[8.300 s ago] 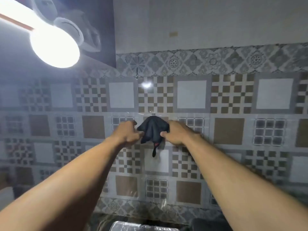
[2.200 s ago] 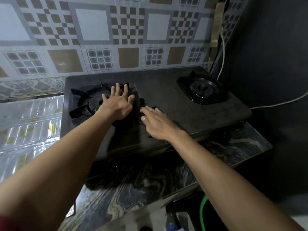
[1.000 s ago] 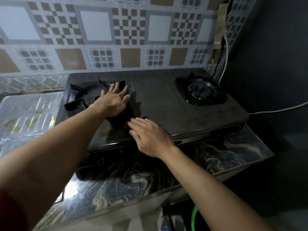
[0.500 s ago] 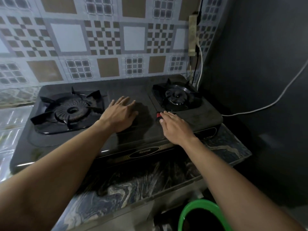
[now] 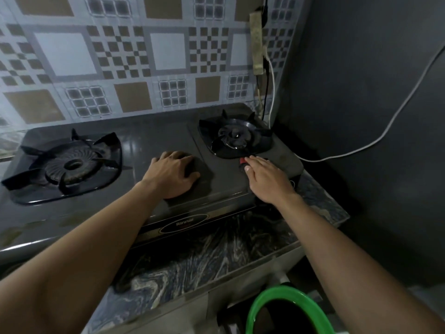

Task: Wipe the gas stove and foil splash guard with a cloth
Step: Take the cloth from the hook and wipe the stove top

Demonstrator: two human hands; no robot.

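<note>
Right hand (image 5: 267,182) flat on stove (image 5: 149,138), fingers together over dark cloth (image 5: 242,162), red bit peeking past fingertips; left hand (image 5: 172,175) flat, fingers loosely together.

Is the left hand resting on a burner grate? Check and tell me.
No: the left hand lies flat on the smooth stove top between the left burner grate and the right burner grate, touching neither.
</note>
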